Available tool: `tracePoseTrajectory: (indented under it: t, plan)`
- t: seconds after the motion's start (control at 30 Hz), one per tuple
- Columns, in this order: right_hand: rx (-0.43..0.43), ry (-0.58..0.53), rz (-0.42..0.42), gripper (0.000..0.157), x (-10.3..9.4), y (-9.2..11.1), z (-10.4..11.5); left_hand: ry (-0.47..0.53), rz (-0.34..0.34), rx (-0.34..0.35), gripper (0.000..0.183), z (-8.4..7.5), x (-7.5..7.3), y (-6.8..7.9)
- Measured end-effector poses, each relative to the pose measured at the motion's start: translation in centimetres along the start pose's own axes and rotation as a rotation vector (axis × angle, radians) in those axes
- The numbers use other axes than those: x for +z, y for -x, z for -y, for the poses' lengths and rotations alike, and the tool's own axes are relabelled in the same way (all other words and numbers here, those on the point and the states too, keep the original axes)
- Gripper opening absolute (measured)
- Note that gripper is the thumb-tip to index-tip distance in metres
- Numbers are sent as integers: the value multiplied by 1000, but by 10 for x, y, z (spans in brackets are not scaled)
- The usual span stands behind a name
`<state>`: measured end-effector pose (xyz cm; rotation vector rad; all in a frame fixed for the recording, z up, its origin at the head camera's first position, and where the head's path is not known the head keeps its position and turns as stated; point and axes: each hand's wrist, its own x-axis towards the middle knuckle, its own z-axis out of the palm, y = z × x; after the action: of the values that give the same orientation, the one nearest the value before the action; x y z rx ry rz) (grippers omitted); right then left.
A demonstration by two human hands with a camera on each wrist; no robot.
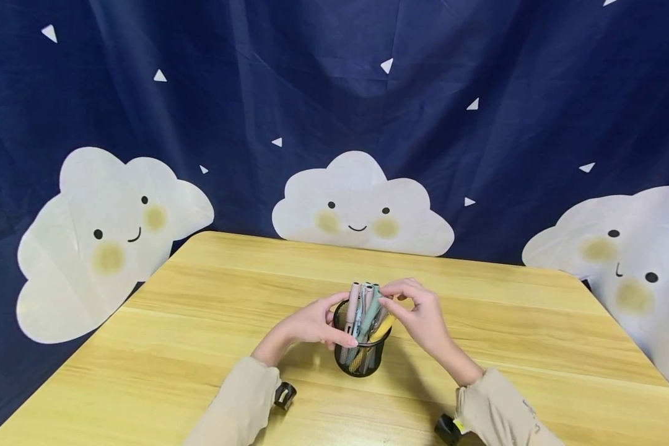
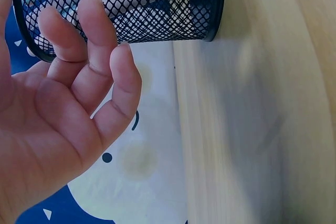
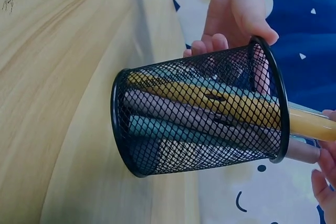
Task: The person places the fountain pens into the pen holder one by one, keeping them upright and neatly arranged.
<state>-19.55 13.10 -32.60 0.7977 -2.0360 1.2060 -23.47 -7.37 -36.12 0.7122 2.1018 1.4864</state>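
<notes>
A black mesh pen holder (image 1: 362, 365) stands upright on the table with several pens leaning inside it. My left hand (image 1: 314, 322) grips the holder near its rim, thumb over the front edge and fingers round the far left side. In the left wrist view, curled left fingers (image 2: 97, 35) lie against the mesh. The right hand (image 1: 420, 313) pinches the upper end of a teal pen (image 1: 371, 313) between thumb and forefinger. A yellow pen (image 1: 383, 328) leans right, below those fingertips. A pink pen (image 1: 353, 300) rises at the left, and a grey-mauve pen (image 3: 303, 150) sticks out beside the yellow one.
The wooden table (image 1: 212, 297) reaches back to a dark blue curtain (image 1: 323, 80) printed with white clouds. Black wrist-worn devices sit at the left cuff (image 1: 285, 395) and the right cuff (image 1: 449, 428), close over the tabletop.
</notes>
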Motion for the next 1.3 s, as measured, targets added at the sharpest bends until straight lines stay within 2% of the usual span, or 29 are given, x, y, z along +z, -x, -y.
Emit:
tracePoseTrajectory:
  t: [0.17,0.47,0.67,0.83,1.03,1.2,1.3]
  plan:
    - [-5,-8,63,11,-1,-1,7,5,7,15,84,-2,0,2]
    - [-58,-2,117,17,-4,0,8,-1,-6,-1,84,1,-1,0]
    - [8,49,119,28,-8,4,10,-8,-10,5,85,2,-1,-1]
    - [34,64,93,29,-11,6,7,-26,-27,-3,86,2,-1,-2]
    - [13,89,82,31,-17,17,-18,-89,-48,16,87,1,-2,-1]
    - [60,145,95,32,-23,29,-34,-189,-72,38,93,6,-2,0]
    - [90,182,140,34,-28,36,-36,-259,-95,72,95,10,-3,2]
